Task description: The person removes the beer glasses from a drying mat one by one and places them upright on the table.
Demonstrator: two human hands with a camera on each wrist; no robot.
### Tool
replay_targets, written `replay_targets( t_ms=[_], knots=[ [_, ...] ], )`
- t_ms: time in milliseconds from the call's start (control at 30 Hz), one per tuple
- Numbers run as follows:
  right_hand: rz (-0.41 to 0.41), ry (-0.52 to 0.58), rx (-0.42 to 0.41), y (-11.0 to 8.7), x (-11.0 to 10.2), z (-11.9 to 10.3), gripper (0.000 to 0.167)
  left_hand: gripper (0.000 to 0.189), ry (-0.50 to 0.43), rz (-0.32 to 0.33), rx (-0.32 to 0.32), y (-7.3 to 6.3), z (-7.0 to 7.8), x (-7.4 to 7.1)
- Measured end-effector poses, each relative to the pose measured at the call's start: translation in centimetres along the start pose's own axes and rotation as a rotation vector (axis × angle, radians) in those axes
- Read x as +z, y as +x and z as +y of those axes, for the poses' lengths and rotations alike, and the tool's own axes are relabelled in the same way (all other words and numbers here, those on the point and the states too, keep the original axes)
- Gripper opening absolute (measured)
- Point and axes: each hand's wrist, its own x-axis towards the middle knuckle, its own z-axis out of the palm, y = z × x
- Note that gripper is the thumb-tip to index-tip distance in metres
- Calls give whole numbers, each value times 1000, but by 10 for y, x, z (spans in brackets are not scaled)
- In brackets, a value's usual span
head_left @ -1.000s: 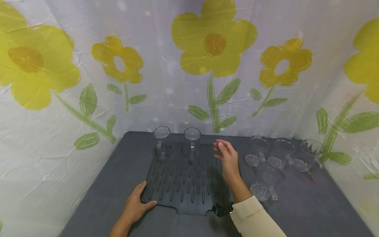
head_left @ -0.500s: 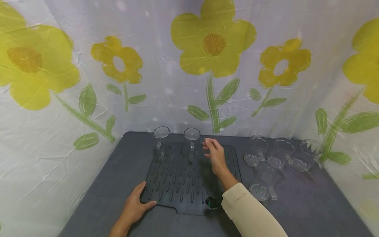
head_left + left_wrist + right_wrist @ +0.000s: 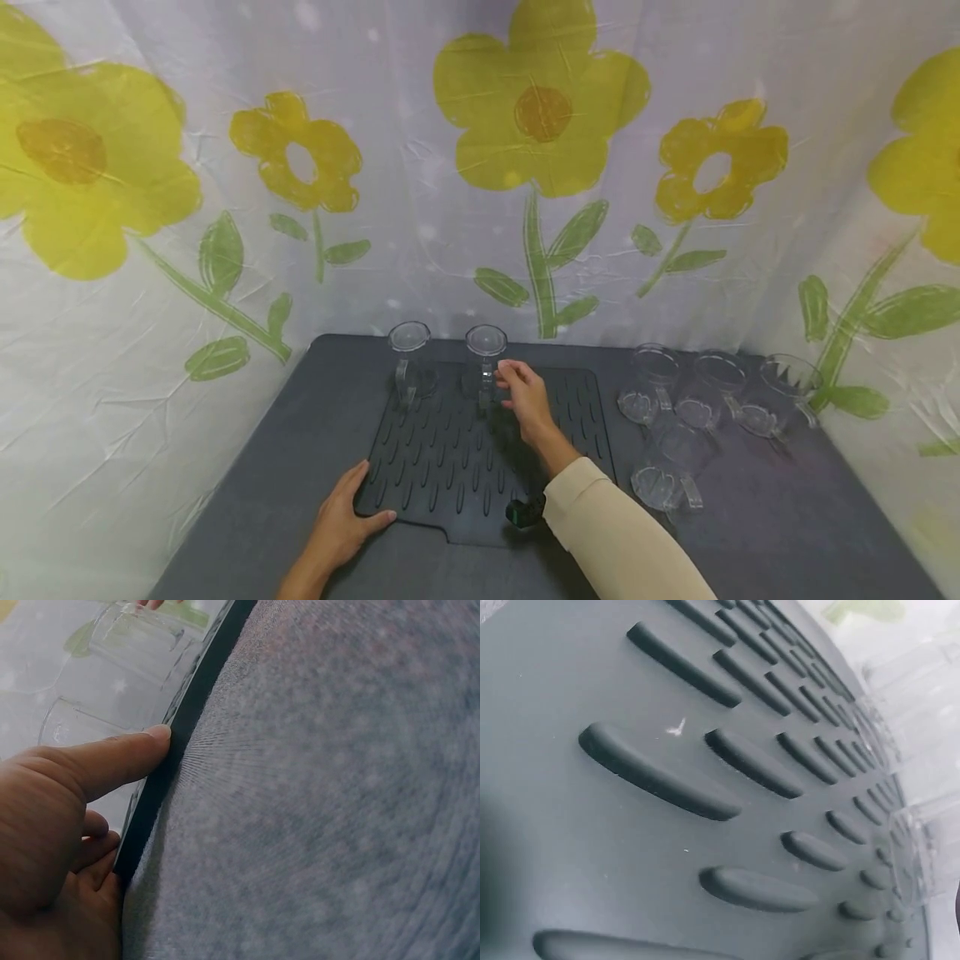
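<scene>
Transparent mug [image 3: 483,367], faceted end up, stands on the far part of the dark ridged draining mat [image 3: 450,503], its handle [image 3: 487,387] facing the near side. Right hand [image 3: 528,403] is positioned immediately to the right of that handle. The right forearm, in a cream sleeve [image 3: 618,533], enters from the lower right and extends forward and to the left over the mat, the back of the hand facing upward and to the right. Thumb and index finger are bent close together at the tips; the lower fingers curve toward the mug. Contact with the handle cannot be confirmed, nor whether the fingers are clamped on it; the right wrist view shows chiefly mat ridges and transparent mug walls. A black wrist-worn device [image 3: 523,512] sits under the right wrist.

Left hand [image 3: 342,518] is at the mat's near left corner. Thumb and fingers are spread apart: the thumb lies straight with its tip against the near edge, the index finger extends along the left side. The forearm comes from below.

A second mug [image 3: 412,367], likewise faceted end up, stands left of the first, apart from it. Four more transparent mugs stand upright on the grey table [image 3: 285,450], right of the mat.
</scene>
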Motion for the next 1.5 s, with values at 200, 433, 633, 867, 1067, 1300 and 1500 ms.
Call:
replay_targets(
  t_ms=[200, 433, 633, 867, 1067, 1300, 1500],
  knots=[
    [-2, -43, 32, 2, 6, 7, 41, 103, 3, 2, -1, 0, 0, 0],
    [-26, -33, 43, 4, 11, 13, 38, 104, 5, -1, -10, 1, 0, 0],
    [-61, -27, 50, 5, 17, 15, 45, 104, 0, 3, -15, -1, 1, -2],
    [-117, 6, 105, 3, 21, 16, 44, 101, -11, 14, 2, -1, -1, -1],
    [-112, 40, 98, 3, 25, 20, 40, 100, -29, 21, 9, -2, -4, 1],
    [-76, 75, 55, 3, 28, 23, 32, 100, -24, 28, 10, -1, -4, 1],
    [-72, 79, 16, -2, 27, 20, 30, 100, -32, 26, 10, -1, -3, 1]
  ],
)
